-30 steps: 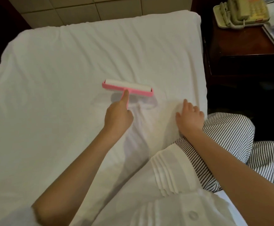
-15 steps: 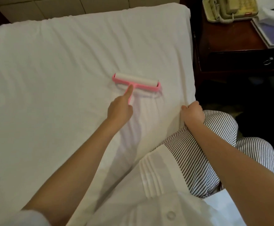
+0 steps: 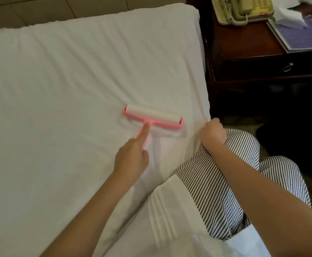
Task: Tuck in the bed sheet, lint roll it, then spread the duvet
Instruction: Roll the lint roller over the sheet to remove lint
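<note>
1. My left hand point(image 3: 131, 156) gripped the handle of the pink lint roller point(image 3: 153, 115), with the index finger stretched along it toward the crossbar.
2. The lint roller lay on the white bed sheet point(image 3: 77, 80), its white roll against the cloth, near the bed's right edge.
3. My right hand point(image 3: 211, 131) was curled at that edge, touching the bed sheet; I could not tell whether it pinched the cloth.
4. A beige telephone point(image 3: 242, 8) sat on the dark wooden counter point(image 3: 244, 39) beside the bed.
</note>
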The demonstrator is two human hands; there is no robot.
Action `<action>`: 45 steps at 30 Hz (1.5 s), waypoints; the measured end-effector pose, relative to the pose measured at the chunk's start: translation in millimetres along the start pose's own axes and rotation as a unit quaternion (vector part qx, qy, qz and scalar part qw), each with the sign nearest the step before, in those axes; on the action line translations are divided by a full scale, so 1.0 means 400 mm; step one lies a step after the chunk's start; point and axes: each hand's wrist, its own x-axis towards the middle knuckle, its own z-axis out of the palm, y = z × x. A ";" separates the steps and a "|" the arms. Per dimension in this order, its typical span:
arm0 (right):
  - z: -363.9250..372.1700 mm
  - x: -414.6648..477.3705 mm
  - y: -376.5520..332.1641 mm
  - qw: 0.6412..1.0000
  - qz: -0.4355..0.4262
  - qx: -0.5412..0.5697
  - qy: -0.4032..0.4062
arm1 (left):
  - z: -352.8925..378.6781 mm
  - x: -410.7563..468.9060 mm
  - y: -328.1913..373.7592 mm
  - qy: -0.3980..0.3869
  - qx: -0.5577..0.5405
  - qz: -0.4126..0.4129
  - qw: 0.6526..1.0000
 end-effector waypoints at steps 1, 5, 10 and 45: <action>0.001 0.001 0.002 1.000 0.001 0.006 0.002 | -0.003 0.059 0.006 0.008 -0.014 0.012 1.000; -0.002 0.001 0.003 1.000 0.006 0.022 0.006 | -0.032 0.223 0.083 0.018 -0.053 0.047 0.997; -0.002 -0.001 -0.001 1.000 0.014 0.024 0.002 | -0.038 0.099 0.052 -0.014 0.001 0.018 1.000; 0.159 -0.229 -0.087 0.908 -0.351 -0.196 -0.118 | -0.104 0.019 -0.165 -0.003 0.085 -0.130 0.988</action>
